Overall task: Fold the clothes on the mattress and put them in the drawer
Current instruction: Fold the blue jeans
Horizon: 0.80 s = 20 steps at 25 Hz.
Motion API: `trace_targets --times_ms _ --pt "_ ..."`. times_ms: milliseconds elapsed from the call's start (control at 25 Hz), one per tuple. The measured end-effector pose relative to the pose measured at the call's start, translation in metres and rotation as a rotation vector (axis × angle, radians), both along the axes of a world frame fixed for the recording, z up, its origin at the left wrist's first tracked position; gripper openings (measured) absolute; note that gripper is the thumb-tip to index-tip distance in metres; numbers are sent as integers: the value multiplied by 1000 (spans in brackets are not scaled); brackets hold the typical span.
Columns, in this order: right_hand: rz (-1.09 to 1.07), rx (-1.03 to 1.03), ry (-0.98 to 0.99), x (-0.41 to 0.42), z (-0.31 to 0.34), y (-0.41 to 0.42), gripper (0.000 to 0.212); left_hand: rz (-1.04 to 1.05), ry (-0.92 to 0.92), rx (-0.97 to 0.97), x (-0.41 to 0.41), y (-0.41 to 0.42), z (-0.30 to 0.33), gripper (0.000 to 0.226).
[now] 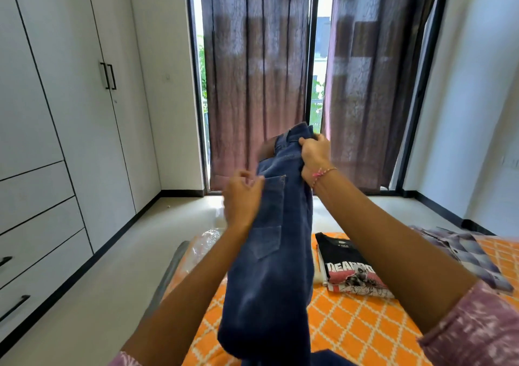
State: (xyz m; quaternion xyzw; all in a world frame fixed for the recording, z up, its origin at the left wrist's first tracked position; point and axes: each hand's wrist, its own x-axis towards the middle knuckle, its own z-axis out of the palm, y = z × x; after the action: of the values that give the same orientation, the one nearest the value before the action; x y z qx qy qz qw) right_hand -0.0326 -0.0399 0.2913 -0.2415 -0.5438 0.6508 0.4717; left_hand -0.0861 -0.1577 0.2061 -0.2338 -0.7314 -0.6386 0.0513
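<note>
A bedroom. Dark brownish-purple curtains (309, 70) hang over a tall black-framed glass door (316, 84) on the far wall, with daylight and green leaves showing through the gap between them. The walls (165, 84) are white, edged at the bottom by a black skirting board (112, 242). The pale glossy floor (134, 253) reflects the light. Crumpled clear plastic wrapping (206, 239) lies near the bed's far corner.

A pair of blue denim jeans (269, 242) hangs above the orange lattice-patterned mattress (351, 332), held up by both hands. A folded black printed T-shirt (348, 264) lies right of it; a checked shirt (460, 250) at the right edge; crinkled clear plastic (206, 242), apparently, at the far left corner.
</note>
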Motion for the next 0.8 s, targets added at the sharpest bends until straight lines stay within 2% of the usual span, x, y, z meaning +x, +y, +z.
trace_targets --times_ms 80,120,160,240,320,440,560,600,680,800 --pt "14 -214 170 -12 12 -16 18 -186 71 -185 40 20 -7 71" --pt "20 -365 265 -14 21 -22 22 -176 102 -315 51 31 -11 91" --pt "15 -474 349 -17 28 -25 27 -103 111 -369 54 40 -11 100" --pt "33 -574 451 -16 39 -28 33 63 40 -325 49 51 -1 90" --pt "77 -539 463 -12 45 -30 33 129 -21 -270 42 59 9 75" --pt "116 -413 372 -10 45 -42 38 206 -20 -320 44 71 10 70" --pt "-27 -262 240 -16 43 -47 37 246 -37 -320 29 61 9 44" --pt "-53 -220 210 -18 43 -42 34 163 -32 -331 18 51 10 36" --pt "16 -177 165 -14 43 -30 22 -165 -91 -295 -4 27 15 33" --pt "333 -31 73 0 37 -23 21 -680 -509 13 -20 -13 31 32"
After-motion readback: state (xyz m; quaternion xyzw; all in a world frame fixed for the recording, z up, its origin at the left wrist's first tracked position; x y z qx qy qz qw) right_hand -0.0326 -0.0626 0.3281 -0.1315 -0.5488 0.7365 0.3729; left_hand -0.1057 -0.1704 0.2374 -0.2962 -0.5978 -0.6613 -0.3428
